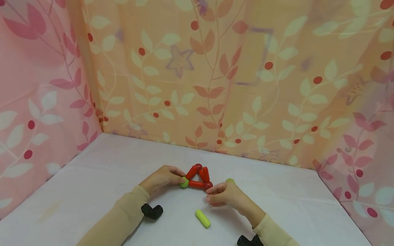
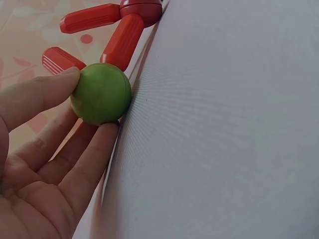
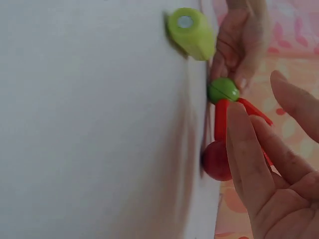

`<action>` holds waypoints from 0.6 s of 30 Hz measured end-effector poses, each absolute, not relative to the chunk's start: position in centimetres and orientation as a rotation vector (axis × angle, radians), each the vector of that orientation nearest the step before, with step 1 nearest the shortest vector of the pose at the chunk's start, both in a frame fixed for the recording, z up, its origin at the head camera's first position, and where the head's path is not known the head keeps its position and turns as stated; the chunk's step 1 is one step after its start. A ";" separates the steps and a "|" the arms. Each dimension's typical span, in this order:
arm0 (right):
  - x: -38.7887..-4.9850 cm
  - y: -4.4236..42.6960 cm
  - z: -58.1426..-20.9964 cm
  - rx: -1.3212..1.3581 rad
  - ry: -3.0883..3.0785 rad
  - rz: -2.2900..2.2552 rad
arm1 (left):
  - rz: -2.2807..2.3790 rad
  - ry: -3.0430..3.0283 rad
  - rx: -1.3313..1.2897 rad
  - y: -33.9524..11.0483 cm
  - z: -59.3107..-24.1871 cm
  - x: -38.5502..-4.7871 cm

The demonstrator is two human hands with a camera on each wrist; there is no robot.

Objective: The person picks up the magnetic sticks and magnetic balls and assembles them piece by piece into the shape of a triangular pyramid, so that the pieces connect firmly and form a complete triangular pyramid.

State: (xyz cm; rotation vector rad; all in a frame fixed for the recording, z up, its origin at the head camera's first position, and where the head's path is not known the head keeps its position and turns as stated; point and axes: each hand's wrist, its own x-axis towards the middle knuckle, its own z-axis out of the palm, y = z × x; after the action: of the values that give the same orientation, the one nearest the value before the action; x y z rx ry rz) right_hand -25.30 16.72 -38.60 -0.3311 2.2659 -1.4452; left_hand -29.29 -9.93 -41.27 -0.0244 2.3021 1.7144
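Apparently, a triangle (image 1: 196, 184) is joined, its green ball (image 2: 101, 94) pinched by the left hand (image 1: 164, 178); right hand (image 1: 226, 197) relaxed and empty, lime rod (image 1: 202, 218) unattached.

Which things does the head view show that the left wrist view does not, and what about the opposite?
Only the head view: the right hand, the loose yellow-green stick and a green piece partly hidden behind that hand.
Only the left wrist view: the palm side of the left hand.
Both: the left hand pinching a green ball, red sticks, a red ball and the white tabletop.
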 end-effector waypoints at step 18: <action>-24.0 16.3 -40.0 -0.371 2.188 -1.283 | 1.701 2.324 -0.005 -10.1 -41.8 -29.5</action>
State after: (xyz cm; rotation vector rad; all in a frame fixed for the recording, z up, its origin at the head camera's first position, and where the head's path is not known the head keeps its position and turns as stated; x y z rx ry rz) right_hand -24.04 16.25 -39.98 -0.3706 2.1877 -1.2827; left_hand -29.49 -10.13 -41.79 -0.0048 2.3237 1.7014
